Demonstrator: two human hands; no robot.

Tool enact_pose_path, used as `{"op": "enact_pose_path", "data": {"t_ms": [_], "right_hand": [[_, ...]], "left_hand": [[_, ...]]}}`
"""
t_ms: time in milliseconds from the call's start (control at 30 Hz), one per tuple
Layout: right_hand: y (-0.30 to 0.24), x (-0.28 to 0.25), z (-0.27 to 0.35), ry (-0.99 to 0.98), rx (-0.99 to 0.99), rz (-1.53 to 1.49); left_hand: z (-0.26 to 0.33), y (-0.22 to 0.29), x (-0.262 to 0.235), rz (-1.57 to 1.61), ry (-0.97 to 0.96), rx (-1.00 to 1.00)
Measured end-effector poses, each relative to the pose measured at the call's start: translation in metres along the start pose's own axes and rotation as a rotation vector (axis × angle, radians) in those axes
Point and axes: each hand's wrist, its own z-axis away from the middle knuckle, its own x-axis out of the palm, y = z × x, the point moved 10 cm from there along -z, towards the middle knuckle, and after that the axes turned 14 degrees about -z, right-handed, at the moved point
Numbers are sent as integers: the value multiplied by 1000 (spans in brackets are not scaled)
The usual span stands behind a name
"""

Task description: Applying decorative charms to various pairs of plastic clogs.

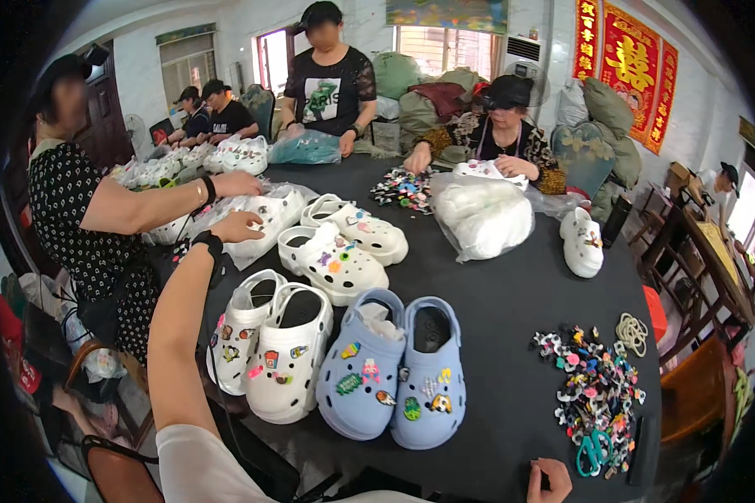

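My left hand point(236, 226) stretches far to the left, its fingers extended over white clogs in a clear plastic bag point(264, 235); it appears to touch them. My right hand point(549, 480) rests at the table's near edge with its fingers curled in, and nothing shows in it. Before me stand a pair of light blue clogs point(432, 377) and a pair of white clogs point(289, 356), decorated with colourful shoe charms. Another white pair point(344, 260) lies behind them. Nearest my right hand are teal-handled scissors point(594, 453) beside a heap of shoe charms point(591, 390).
On the dark table point(503, 335) are a coil of pale cord point(632, 334), a single white clog point(581, 243), a bagged white bundle point(482, 218) and a far charm heap point(403, 189). A co-worker at the left has a hand point(236, 183) by the bagged clogs. Others work across the table.
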Motion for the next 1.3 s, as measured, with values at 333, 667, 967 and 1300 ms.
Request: {"op": "enact_pose_path", "data": {"t_ms": [333, 667, 967, 1300], "right_hand": [[8, 7, 0, -8, -49, 107], [-3, 90, -52, -678, 597, -516], [10, 204, -79, -926, 767, -608], [-15, 246, -68, -932, 765, -594]], "left_hand": [[92, 44, -57, 464, 171, -2], [281, 187, -31, 70, 130, 30], [323, 187, 27, 122, 514, -201], [306, 126, 13, 182, 604, -103]]}}
